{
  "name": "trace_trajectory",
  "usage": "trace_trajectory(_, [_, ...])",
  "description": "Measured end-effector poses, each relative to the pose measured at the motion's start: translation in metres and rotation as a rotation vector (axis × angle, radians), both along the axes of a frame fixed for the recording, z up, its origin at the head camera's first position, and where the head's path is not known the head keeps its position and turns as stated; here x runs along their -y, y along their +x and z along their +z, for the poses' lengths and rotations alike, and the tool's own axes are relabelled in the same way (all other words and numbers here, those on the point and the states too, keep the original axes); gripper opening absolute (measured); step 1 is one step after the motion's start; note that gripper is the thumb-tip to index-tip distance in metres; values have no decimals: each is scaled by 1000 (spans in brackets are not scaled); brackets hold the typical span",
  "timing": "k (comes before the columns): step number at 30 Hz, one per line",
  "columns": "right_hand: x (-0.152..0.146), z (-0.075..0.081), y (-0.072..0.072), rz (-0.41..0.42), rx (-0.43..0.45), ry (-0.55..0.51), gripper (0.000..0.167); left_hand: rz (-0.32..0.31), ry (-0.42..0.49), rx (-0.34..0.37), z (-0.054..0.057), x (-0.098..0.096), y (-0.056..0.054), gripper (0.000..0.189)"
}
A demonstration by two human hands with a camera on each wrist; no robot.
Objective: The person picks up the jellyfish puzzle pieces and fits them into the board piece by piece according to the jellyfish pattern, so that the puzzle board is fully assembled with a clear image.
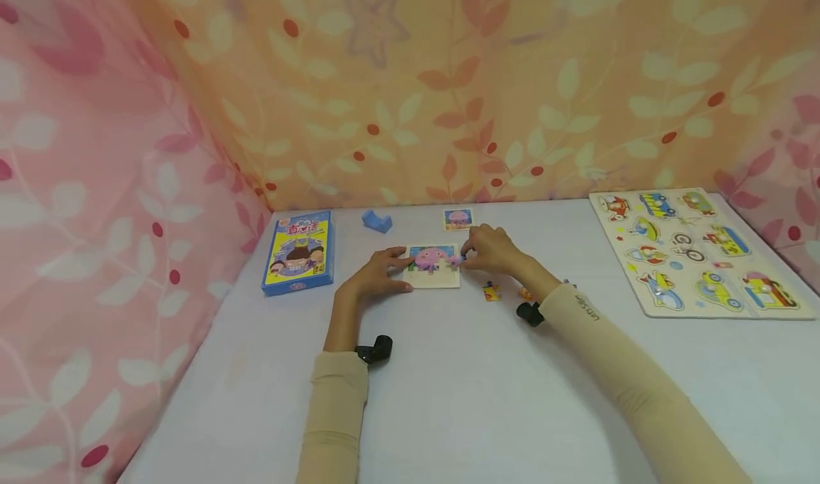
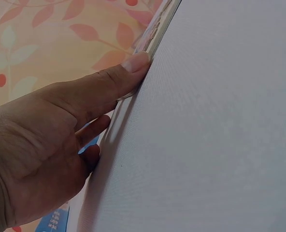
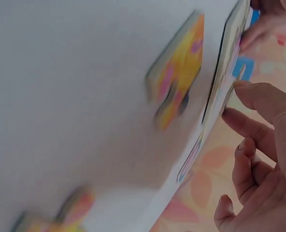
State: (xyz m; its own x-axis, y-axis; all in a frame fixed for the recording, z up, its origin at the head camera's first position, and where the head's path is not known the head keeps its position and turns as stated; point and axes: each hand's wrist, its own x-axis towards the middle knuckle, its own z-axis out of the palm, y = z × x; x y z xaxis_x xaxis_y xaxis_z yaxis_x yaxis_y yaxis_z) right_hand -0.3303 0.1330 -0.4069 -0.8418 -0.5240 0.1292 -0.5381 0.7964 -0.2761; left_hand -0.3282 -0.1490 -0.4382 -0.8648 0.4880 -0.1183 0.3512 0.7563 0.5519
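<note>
A small jigsaw tray (image 1: 419,280) with a pink jellyfish-like picture (image 1: 428,258) lies on the white table between the hands. My left hand (image 1: 374,274) holds its left side, the thumb against the edge in the left wrist view. On the other side, my right hand (image 1: 493,250) pinches a thin puzzle piece (image 3: 228,98) between thumb and index finger, at the tray's right edge. The piece's printed face is mostly hidden. Loose yellow-orange pieces lie nearer the right forearm, one (image 1: 491,292) below the right hand and another (image 1: 525,294) by the wrist.
Behind the tray lies a small picture card (image 1: 458,219), with a blue block (image 1: 376,221) to its left. A blue and yellow box (image 1: 299,253) stands at left. The large vehicle puzzle board (image 1: 698,256) lies at right. Patterned cloth (image 1: 410,114) hangs behind the table.
</note>
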Motion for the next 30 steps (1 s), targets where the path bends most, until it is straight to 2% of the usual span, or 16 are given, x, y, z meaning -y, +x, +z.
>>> trace_trajectory(5, [18,2,4,-27,-2,-6,27,-23,-11,-20,5,-4,-5,67])
trace_trajectory(12, [30,-1,2,-68,-35,13,24,-5,-16,-8,7,-2,-4,67])
trace_trajectory(15, [31,-3,1,-82,-18,5,26,-6,-13,-12,6,-1,-4,67])
trace_trajectory(19, [30,-6,-3,-96,72,-48,29,-5,-11,-4,5,-1,-3,67])
trace_trajectory(24, [25,-12,-12,-52,217,-150,28,14,-21,15,2,0,-2,66])
trace_trajectory(30, [23,-12,-17,1,308,-163,29,7,-21,9,1,1,-3,67])
